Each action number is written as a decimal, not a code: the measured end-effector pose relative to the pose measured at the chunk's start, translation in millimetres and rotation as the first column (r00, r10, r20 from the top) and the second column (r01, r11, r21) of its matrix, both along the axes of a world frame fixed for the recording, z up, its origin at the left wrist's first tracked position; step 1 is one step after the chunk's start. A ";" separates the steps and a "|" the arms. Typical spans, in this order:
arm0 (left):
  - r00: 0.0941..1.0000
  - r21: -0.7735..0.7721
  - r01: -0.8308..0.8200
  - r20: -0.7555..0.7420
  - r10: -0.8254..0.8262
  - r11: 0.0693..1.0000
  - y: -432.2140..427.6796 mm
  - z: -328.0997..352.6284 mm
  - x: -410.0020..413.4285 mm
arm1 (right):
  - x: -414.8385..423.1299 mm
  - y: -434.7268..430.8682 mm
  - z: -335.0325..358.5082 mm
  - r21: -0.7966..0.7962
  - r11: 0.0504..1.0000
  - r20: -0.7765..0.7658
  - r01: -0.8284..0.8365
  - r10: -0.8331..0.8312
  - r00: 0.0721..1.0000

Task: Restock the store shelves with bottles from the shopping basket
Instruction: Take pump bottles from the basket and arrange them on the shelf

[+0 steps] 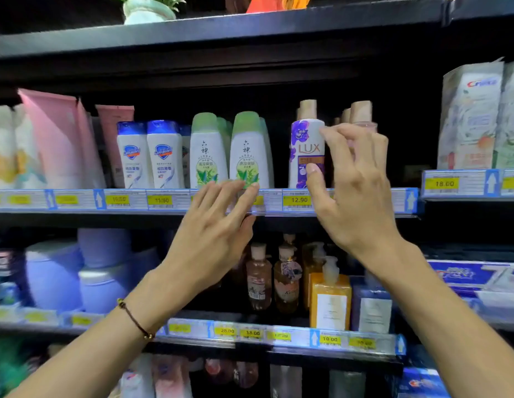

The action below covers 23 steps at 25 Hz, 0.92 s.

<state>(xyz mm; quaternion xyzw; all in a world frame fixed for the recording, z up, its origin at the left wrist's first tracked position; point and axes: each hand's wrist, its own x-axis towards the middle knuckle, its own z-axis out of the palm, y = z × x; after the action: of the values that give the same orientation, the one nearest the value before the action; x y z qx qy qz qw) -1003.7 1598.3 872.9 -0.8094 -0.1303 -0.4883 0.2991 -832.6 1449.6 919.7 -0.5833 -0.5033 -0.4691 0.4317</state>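
On shelf point(365, 201): LUX bottle point(305, 139) upright, cap up; right hand point(356, 202) spread beside it; left hand point(215, 225) flat.

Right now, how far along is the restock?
Done: purple bottle stands upright on the middle shelf, front of its row. In hand: right hand touches it, grip unclear; left hand open by a green-capped bottle. Left: basket out of view, can't tell.
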 end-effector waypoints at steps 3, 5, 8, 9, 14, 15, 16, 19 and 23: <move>0.985 -0.055 -0.120 0.115 0.126 0.991 16.9 -13.8 -65.3 | -57.1 38.2 -28.9 -0.096 0.973 0.062 -0.211 0.217 0.974; 0.952 -0.151 -0.279 0.088 0.294 0.948 31.3 -29.1 -120.4 | -102.0 70.5 -47.9 -0.172 0.933 0.086 -0.317 0.335 0.938; 0.809 -0.335 -0.580 -0.130 0.573 0.743 51.6 -69.8 -227.7 | -184.9 120.6 -76.8 -0.313 0.824 0.081 -0.472 0.518 0.852; 0.737 -0.384 -0.666 -0.201 0.646 0.640 56.6 -85.8 -267.3 | -215.8 136.0 -85.8 -0.367 0.774 0.078 -0.516 0.578 0.812; 0.487 -0.614 -0.778 -0.455 0.746 0.133 42.9 -162.5 -438.9 | -372.0 202.7 -152.8 -0.621 0.524 0.043 -0.582 0.765 0.643; 0.454 -0.642 -0.765 -0.479 0.752 0.053 36.4 -180.6 -472.9 | -407.0 214.3 -171.5 -0.667 0.469 0.030 -0.580 0.794 0.608; 0.426 -0.663 -0.748 -0.501 0.753 -0.018 28.8 -199.6 -505.7 | -442.0 224.1 -190.5 -0.710 0.413 0.014 -0.571 0.819 0.574; 0.388 -0.712 -0.684 -0.538 0.748 -0.158 10.4 -256.5 -595.8 | -542.2 249.0 -255.9 -0.823 0.253 -0.039 -0.509 0.868 0.495; 0.365 -0.738 -0.576 -0.618 0.697 -0.352 8.6 -327.6 -688.7 | -658.5 273.9 -353.5 -0.931 0.051 -0.120 -0.362 0.892 0.436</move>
<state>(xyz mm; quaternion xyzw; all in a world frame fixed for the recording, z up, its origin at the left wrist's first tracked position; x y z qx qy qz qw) -1692.4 1606.9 545.3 -0.5411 -0.8365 -0.0712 -0.0493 -1491.1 1723.5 566.3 -0.2597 -0.9622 -0.0126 0.0815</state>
